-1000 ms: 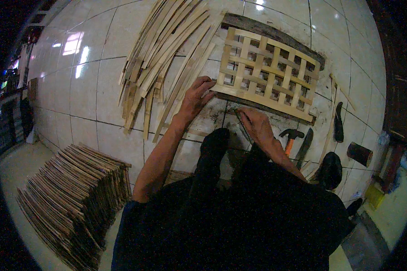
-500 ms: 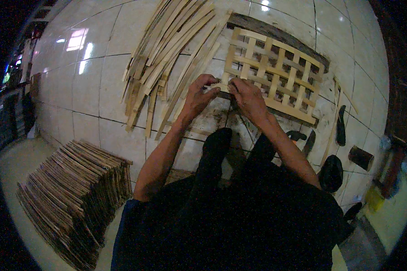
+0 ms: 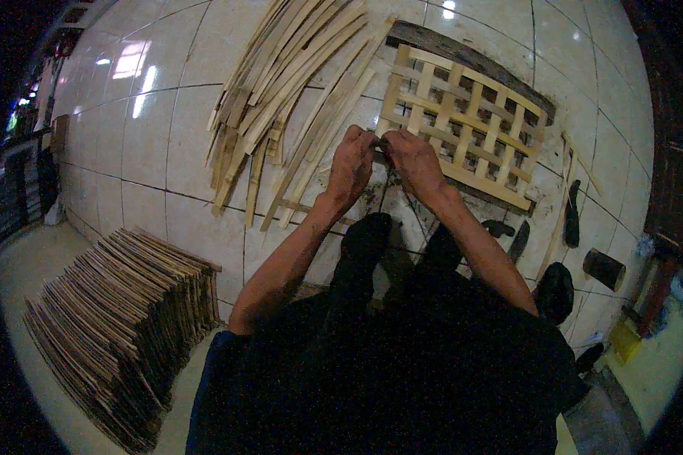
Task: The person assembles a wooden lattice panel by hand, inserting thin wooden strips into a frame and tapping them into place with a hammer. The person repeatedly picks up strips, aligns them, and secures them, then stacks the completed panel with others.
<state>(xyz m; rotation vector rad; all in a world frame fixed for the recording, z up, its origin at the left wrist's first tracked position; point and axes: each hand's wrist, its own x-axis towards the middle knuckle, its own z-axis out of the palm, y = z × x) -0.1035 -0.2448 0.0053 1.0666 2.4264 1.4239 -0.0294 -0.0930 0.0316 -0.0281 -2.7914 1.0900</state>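
Note:
A panel of pale bamboo strips [image 3: 484, 184], woven over and under with square gaps, lies on the floor in front of me. At its near left corner my two hands meet, knuckles close together. My right hand [image 3: 416, 161] is closed on the end of a bamboo strip at that corner. My left hand [image 3: 350, 167] is also closed, fingertips pinched on the strip end beside the right thumb. Most of the strip end is hidden by the fingers. A dark wooden board [image 3: 470, 59] runs along the panel's far edge.
Loose bamboo strips [image 3: 296, 83] lie fanned out to the left of the panel. A tall stack of brown slats [image 3: 121, 318] stands at lower left. To the right are a knife [image 3: 519, 241], a dark long-handled tool [image 3: 573, 216] and a short dark cylinder [image 3: 604, 269]. My feet are below the hands.
My left hand has turned and its fingers, spread in a pinch before, have curled in tighter. It has moved slightly right, closer to my right hand. The panel keeps its place on the floor.

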